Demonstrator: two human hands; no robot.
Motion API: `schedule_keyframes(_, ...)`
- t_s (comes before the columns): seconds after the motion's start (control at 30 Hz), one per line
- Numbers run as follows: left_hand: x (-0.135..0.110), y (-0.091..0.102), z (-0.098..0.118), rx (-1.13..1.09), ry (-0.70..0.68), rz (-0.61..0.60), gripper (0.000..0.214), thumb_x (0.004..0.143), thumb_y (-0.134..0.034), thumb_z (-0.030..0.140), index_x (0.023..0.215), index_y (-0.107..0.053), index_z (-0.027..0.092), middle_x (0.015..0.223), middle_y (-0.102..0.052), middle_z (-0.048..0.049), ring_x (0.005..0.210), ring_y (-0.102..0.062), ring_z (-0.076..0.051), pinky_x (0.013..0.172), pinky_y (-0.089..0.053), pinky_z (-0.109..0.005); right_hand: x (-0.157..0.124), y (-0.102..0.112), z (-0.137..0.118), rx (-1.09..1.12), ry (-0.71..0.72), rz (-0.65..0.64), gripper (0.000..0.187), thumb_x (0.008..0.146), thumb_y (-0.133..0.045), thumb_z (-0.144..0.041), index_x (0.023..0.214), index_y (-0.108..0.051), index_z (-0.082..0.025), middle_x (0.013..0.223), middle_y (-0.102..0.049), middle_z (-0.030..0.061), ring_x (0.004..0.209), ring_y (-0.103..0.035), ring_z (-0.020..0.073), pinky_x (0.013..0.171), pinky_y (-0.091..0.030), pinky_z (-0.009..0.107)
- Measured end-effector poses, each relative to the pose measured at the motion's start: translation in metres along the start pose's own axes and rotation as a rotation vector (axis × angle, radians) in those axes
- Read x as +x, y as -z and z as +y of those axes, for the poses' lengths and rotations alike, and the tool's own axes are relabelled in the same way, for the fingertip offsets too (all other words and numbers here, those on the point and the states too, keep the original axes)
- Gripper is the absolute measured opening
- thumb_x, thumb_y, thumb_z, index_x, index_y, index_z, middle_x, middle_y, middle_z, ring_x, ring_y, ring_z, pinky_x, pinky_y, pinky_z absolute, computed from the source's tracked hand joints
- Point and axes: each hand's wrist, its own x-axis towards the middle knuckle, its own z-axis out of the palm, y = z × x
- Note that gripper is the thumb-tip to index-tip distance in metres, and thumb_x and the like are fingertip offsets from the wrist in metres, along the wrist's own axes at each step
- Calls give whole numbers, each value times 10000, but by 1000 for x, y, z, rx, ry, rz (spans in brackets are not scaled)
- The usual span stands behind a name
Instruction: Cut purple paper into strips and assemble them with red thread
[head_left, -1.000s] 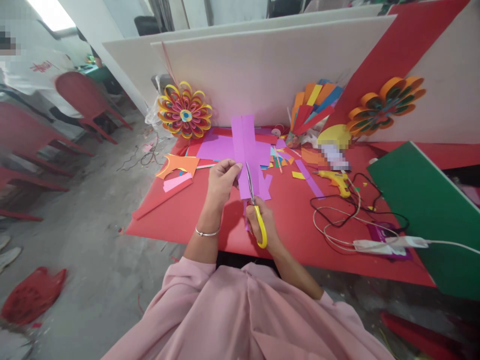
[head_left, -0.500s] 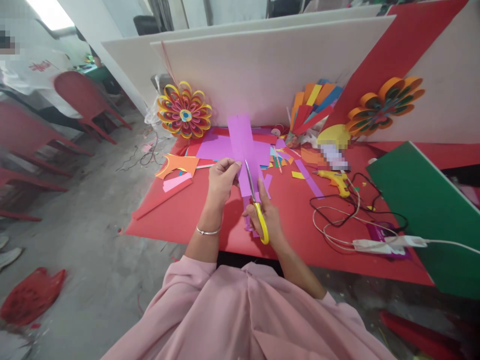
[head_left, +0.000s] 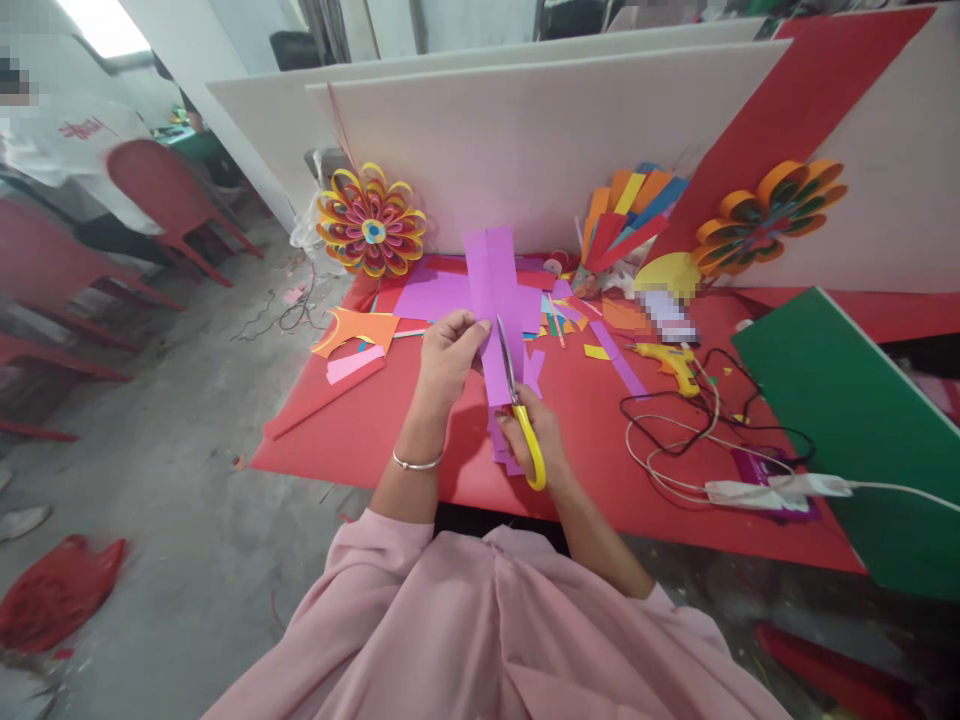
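Observation:
My left hand (head_left: 451, 350) pinches the left edge of an upright strip of purple paper (head_left: 491, 265) between thumb and fingers. Yellow-handled scissors (head_left: 531, 450) are in my right hand (head_left: 541, 430), its fingers closed about the handles. Their blades point away from me and lie along the middle of the paper. Below my hands, cut purple strips (head_left: 504, 462) rest on the red-covered table (head_left: 337, 440). A larger purple sheet (head_left: 431, 293) lies behind the paper I hold. The fingertips behind the paper are hidden.
A paper flower (head_left: 373, 228) stands back left, an orange one (head_left: 772, 215) back right. A yellow glue gun (head_left: 671, 365), tangled cables (head_left: 652, 450) and a green board (head_left: 847, 420) are at right. A white board (head_left: 525, 130) rises behind. A person (head_left: 82, 140) sits far left.
The purple paper has shifted slightly right, along with my left hand. The scissors have also moved a little right, and the fingers of my right hand have curled in closer to the handles.

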Motion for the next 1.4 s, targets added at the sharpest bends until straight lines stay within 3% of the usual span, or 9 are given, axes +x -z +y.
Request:
schedule_keyframes(0.23,-3,-3,3,65,-33,-39,350,786,-819,317,655,-511,213,486,-456,94,376,-453,-55,354,-329,-163,10,-5,-16,68,-104,-8,245,892,-601,-401,1087,-595,-253,575,-565,-69,445,-531,146,434,-412,257)
schedule_keyframes(0.57,2,-2,4,58,-29,-17,385,752,-822,334,634,-473,222,478,-451,99,372,-442,-63,354,-398,-179,38,-13,-6,61,-5,-55,184,902,-637,-373,988,-543,-240,581,-618,-46,502,-611,155,496,-444,255)
schedule_keyframes(1.0,2,0,2,44,-8,14,356,768,-829,280,642,-502,214,476,-453,93,380,-454,-62,356,-351,-167,31,-11,-15,21,-24,-32,124,875,-628,-300,942,-537,-247,546,-613,-48,474,-600,159,484,-430,266)
schedule_keyframes(1.4,1,-1,4,34,-3,-8,355,763,-822,280,623,-503,212,471,-455,88,374,-444,-61,353,-351,-169,29,-12,-4,53,11,-24,151,913,-568,-399,963,-529,-262,554,-567,-56,484,-595,169,495,-447,277)
